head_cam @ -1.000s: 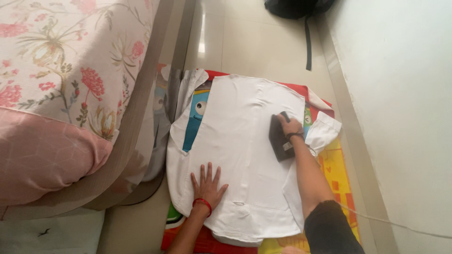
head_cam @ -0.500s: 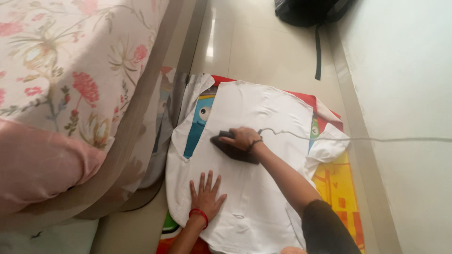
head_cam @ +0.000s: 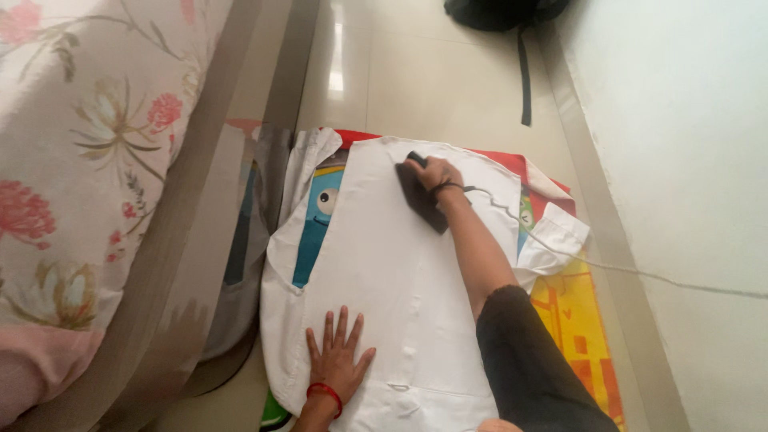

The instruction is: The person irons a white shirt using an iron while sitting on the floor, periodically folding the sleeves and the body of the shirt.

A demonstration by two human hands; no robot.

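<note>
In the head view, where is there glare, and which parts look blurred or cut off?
Head view: a bright glare streak lies on the glossy floor at top; the wall at right is washed out; the right hand on the dark iron is slightly soft; the left hand on the white shirt is sharper; the black bag is cut off at top.

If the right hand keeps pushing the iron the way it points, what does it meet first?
The right hand with the dark iron points up-left: more white shirt, then probably its collar edge; beyond lies bare glossy tiled floor.
</note>
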